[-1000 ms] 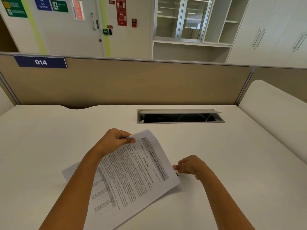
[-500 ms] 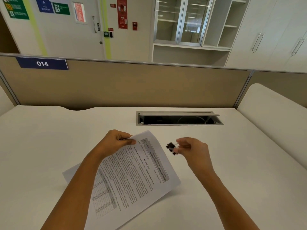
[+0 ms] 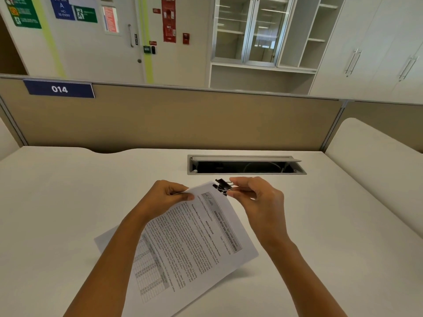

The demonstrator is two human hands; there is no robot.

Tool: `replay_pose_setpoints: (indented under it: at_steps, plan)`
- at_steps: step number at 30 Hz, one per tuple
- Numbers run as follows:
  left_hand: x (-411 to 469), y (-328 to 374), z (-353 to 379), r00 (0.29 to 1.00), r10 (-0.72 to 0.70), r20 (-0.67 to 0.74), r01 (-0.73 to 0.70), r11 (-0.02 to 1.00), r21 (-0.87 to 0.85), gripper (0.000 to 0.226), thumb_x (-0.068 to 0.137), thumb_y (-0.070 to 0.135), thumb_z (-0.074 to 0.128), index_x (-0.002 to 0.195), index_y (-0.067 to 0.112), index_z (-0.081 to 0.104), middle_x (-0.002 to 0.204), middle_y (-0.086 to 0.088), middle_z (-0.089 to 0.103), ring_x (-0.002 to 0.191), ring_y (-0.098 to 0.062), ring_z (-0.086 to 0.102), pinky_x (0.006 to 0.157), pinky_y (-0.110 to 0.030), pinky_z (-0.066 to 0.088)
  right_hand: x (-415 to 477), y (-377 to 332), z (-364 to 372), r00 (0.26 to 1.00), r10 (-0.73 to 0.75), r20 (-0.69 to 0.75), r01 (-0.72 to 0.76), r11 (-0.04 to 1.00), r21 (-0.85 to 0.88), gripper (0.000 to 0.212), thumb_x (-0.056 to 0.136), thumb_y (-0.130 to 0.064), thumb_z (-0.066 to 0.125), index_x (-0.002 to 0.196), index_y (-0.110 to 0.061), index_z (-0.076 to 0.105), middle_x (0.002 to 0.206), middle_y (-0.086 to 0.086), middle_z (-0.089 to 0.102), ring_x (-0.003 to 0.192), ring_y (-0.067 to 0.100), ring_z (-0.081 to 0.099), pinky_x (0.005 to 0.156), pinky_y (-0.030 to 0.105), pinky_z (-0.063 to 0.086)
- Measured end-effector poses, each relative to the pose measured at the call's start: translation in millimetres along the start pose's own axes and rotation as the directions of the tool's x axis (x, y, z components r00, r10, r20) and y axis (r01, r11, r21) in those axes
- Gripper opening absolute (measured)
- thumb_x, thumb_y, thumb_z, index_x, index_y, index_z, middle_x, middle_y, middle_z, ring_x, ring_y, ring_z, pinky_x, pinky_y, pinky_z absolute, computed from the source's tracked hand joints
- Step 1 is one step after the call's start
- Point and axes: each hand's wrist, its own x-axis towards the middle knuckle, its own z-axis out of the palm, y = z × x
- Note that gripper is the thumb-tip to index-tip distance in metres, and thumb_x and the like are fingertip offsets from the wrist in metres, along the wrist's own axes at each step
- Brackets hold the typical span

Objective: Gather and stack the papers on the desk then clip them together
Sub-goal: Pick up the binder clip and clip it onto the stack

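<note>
The papers (image 3: 190, 243) form one printed stack, lying skewed on the white surface (image 3: 68, 202) with the far end raised off it. The left hand (image 3: 169, 194) holds the stack at its far edge, with the thumb on top and the fingers curled beneath, pinching the sheets. The black binder clip (image 3: 222, 186) sits at the far corner of the papers; whether its mouth already grips the sheets cannot be told. The right hand (image 3: 254, 197), just right of that corner, pinches the clip's wire levers between thumb and forefinger — the other fingers loosely curled. Beyond the papers lies an open cable hatch (image 3: 246, 165), recessed in the surface. Farther beyond stands a tan partition (image 3: 171, 120) bearing a blue "014" label (image 3: 59, 89).
</note>
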Motion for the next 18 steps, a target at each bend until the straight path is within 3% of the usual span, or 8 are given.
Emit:
replay_pose_setpoints:
  at_steps: [5, 9, 14, 18]
  plan:
    - [-1, 2, -1, 1.000, 0.017, 0.003, -0.017, 1.000, 0.011, 0.016, 0.083, 0.023, 0.066, 0.098, 0.023, 0.072, 0.087, 0.003, 0.073, 0.073, -0.017, 0.072, 0.060, -0.022, 0.057, 8, 2, -6, 0.992, 0.085, 0.090, -0.089, 0.995, 0.044, 0.028, 0.075, -0.018, 0.075, 0.101, -0.013, 0.071, 0.091, -0.010, 0.066, 0.074, -0.002, 0.064, 0.074, 0.001, 0.047]
    - [-2, 5, -3, 0.998, 0.059, 0.009, -0.059, 0.998, 0.038, 0.018, 0.082, 0.020, 0.066, 0.100, 0.022, 0.071, 0.086, 0.007, 0.072, 0.072, -0.010, 0.071, 0.057, -0.018, 0.055, 13, 3, -10, 0.978, 0.141, 0.156, -0.162, 0.978, 0.134, 0.023, 0.073, -0.012, 0.076, 0.094, -0.020, 0.070, 0.085, -0.013, 0.068, 0.076, -0.009, 0.065, 0.071, 0.003, 0.048]
    - [-3, 9, -8, 0.994, 0.108, 0.022, -0.110, 0.992, 0.070, 0.019, 0.082, 0.019, 0.066, 0.088, 0.038, 0.066, 0.070, 0.029, 0.068, 0.072, -0.003, 0.070, 0.059, -0.017, 0.056, 19, 1, -14, 0.960, 0.178, 0.214, -0.220, 0.957, 0.189, 0.026, 0.073, -0.011, 0.077, 0.096, -0.022, 0.070, 0.088, -0.012, 0.070, 0.077, -0.002, 0.068, 0.076, 0.010, 0.053]
    - [-4, 9, -9, 0.992, 0.125, 0.006, -0.125, 0.990, 0.072, 0.021, 0.082, 0.019, 0.066, 0.086, 0.039, 0.066, 0.071, 0.028, 0.068, 0.074, -0.002, 0.070, 0.061, -0.018, 0.056, 21, 0, -15, 0.942, 0.184, 0.282, -0.238, 0.956, 0.172, 0.030, 0.075, -0.015, 0.075, 0.101, -0.027, 0.067, 0.093, -0.013, 0.069, 0.080, -0.003, 0.068, 0.081, 0.013, 0.054]
